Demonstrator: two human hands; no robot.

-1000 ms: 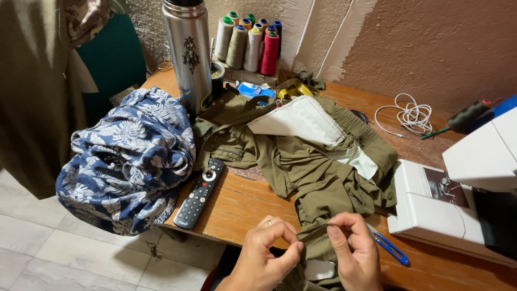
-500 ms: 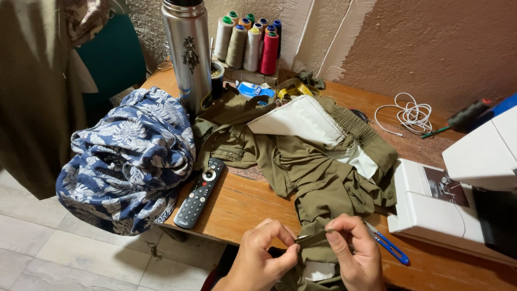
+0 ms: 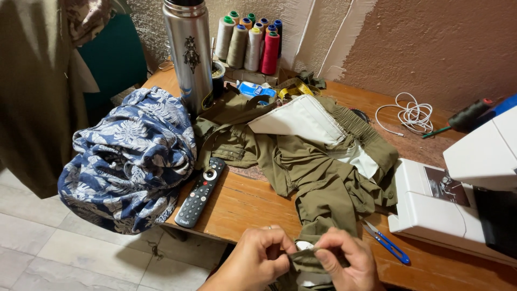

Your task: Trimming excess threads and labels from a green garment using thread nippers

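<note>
At the desk's (image 3: 237, 207) near edge, the left hand (image 3: 261, 258) and right hand (image 3: 344, 261) both pinch closed on the hem of the olive garment (image 3: 323, 183), whose length runs away from them toward the far edge.

Head-worn view, steeply down, close.

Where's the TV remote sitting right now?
In the head view, the black remote control lies near the table's front edge, left of centre, between the blue floral cloth and the olive garment.
</note>
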